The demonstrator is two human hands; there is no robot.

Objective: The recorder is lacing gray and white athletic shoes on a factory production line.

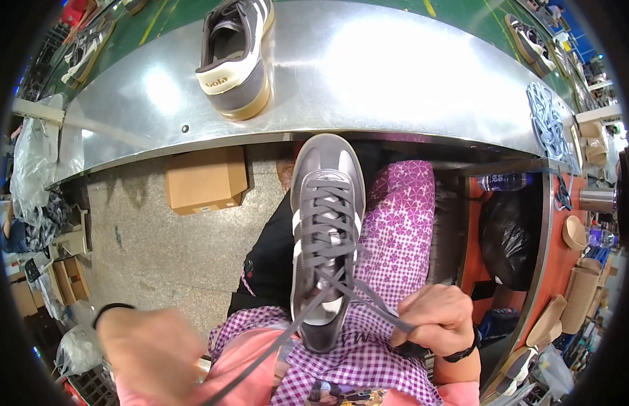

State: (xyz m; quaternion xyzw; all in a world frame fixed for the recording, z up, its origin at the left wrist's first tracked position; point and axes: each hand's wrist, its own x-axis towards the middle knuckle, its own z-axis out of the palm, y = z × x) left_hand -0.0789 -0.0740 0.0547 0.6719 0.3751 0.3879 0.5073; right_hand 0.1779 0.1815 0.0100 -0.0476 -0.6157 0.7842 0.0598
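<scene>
A grey sneaker [328, 176] with white side stripes rests upright on my lap, its toe pointing away from me against the table edge. Grey shoelaces [328, 210] run criss-cross up its front, and the two loose ends cross near the tongue. My right hand [433, 318] is closed round one lace end, to the right of the shoe's heel. Low on the left, my left hand [152, 348] is smeared by motion and its fingers cannot be made out. The other lace end [260, 358] stretches taut down toward the lower left, near that forearm.
A second grey and white sneaker [237, 74] stands on the metal table [145, 128]. Pale blue laces [548, 125] hang at its right end. A cardboard box [206, 179] lies on the floor beneath. Right of my legs, an orange-sided shelf [544, 250] holds a black bag [510, 237].
</scene>
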